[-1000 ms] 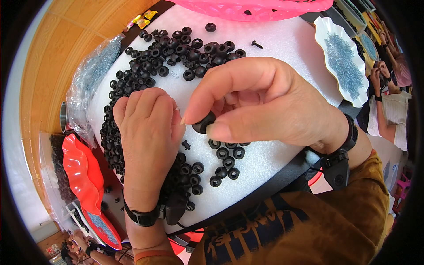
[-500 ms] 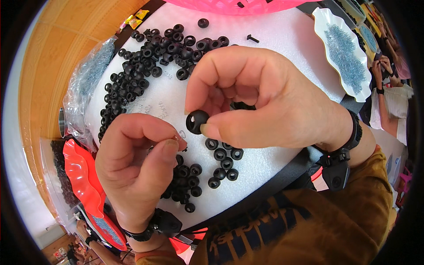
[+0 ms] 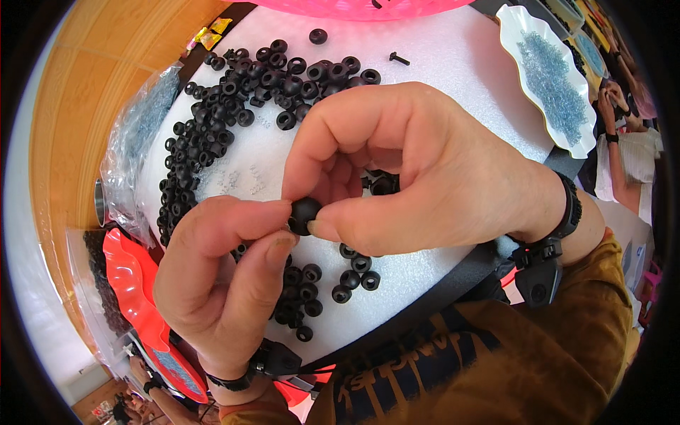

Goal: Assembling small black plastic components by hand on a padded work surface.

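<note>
My right hand (image 3: 432, 170) pinches a round black ball (image 3: 304, 212) with an opening in it between thumb and forefinger; its other fingers curl into the palm. My left hand (image 3: 219, 276) meets the ball's left side, thumb and forefinger closed on a tiny shiny wire-like piece, mostly hidden by the fingertips. Below the hands lie several loose black balls with holes (image 3: 350, 279). A large heap of similar balls (image 3: 205, 117) spreads across the far left of the white foam sheet (image 3: 453, 64). Small clear pieces (image 3: 237, 177) lie scattered beside that heap.
A white wavy dish (image 3: 508, 35) holds many small bluish pieces at far right. One black screw-like part (image 3: 399, 59) lies near a pink basket (image 3: 354, 8). On the left are a plastic bag (image 3: 131, 134) and a red wavy tray (image 3: 131, 276). Other people's hands (image 3: 616, 99) show at right.
My left hand has moved up and right, bringing its tiny piece against the ball. My right hand has shifted slightly left and down, and the ball has turned in its fingers.
</note>
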The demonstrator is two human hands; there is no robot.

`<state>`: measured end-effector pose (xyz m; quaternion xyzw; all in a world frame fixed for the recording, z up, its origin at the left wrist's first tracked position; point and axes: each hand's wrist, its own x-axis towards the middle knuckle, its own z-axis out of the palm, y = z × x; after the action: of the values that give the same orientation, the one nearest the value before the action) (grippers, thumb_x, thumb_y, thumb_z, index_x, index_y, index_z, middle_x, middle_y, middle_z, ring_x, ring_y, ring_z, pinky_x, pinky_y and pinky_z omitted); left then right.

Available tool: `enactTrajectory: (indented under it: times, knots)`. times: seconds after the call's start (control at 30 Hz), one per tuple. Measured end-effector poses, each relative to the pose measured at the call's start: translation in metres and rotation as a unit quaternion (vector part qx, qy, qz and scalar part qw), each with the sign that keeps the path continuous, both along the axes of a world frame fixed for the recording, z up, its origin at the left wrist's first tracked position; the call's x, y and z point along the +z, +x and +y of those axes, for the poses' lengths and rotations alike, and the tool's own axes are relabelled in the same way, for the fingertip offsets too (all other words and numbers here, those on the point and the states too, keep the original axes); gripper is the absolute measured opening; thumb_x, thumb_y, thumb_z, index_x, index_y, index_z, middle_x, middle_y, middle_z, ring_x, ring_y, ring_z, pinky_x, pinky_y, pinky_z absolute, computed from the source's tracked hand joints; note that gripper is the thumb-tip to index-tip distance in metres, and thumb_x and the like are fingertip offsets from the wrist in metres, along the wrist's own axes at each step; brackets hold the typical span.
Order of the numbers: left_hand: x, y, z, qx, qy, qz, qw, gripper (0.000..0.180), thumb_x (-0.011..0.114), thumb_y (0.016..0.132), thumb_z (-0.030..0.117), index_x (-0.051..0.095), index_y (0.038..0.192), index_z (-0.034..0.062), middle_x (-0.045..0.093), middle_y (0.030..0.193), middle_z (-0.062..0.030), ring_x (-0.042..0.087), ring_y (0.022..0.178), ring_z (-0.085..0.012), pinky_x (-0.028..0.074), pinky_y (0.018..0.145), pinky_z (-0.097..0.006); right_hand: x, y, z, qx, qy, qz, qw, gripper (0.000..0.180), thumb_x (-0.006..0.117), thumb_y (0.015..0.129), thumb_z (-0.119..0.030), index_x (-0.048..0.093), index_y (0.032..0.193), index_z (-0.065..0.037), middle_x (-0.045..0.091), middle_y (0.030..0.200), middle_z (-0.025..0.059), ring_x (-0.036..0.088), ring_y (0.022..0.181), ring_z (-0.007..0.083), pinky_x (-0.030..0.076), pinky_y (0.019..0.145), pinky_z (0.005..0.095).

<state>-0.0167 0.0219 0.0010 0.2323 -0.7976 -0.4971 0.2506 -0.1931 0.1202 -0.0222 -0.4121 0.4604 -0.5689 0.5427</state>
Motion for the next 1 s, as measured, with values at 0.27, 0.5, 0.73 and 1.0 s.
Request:
enactTrajectory:
  times: [0.27, 0.5, 0.73, 1.0]
  knots:
    - [-0.011, -0.002, -0.004, -0.048, -0.116, 0.08, 0.989, 0.023, 0.068, 0.071, 0.002, 0.061, 0.092, -0.0021, 0.058, 0.075, -0.0081, 0.052, 0.065, -0.017, 0.04, 0.063, -0.029, 0.0, -0.001, 0.003, -0.006, -0.009, -0.017, 1.0, 0.017, 0.064, 0.075, 0.002, 0.061, 0.092, -0.001, 0.06, 0.087, 0.0004, 0.054, 0.079, 0.0066, 0.044, 0.072, 0.0214]
    - [-0.014, -0.006, -0.014, -0.096, -0.313, 0.096, 0.94, 0.031, 0.072, 0.064, 0.0, 0.059, 0.092, 0.0012, 0.056, 0.077, -0.0108, 0.052, 0.06, -0.0202, 0.04, 0.055, -0.031, 0.002, 0.001, 0.002, 0.01, -0.004, -0.079, 0.997, 0.022, 0.067, 0.077, 0.002, 0.06, 0.098, 0.0, 0.062, 0.089, 0.0026, 0.057, 0.081, 0.0079, 0.046, 0.071, 0.0211]
    - [-0.007, 0.005, -0.006, -0.087, -0.267, 0.047, 0.959, 0.021, 0.063, 0.081, 0.006, 0.052, 0.098, 0.0028, 0.055, 0.095, -0.0156, 0.054, 0.084, -0.0214, 0.043, 0.077, -0.032, -0.002, -0.001, 0.0, 0.046, 0.004, -0.199, 0.979, 0.024, 0.066, 0.082, -0.006, 0.06, 0.104, 0.001, 0.064, 0.093, 0.0061, 0.06, 0.08, 0.009, 0.048, 0.071, 0.0215]
    - [-0.004, -0.003, -0.022, -0.131, -0.368, 0.074, 0.918, 0.031, 0.068, 0.068, -0.005, 0.058, 0.095, 0.0023, 0.056, 0.085, -0.0112, 0.05, 0.062, -0.0193, 0.037, 0.053, -0.031, 0.004, 0.008, -0.002, 0.032, 0.068, -0.235, 0.969, 0.025, 0.067, 0.08, -0.019, 0.063, 0.093, 0.002, 0.063, 0.084, 0.0048, 0.06, 0.076, 0.0117, 0.047, 0.07, 0.0229]
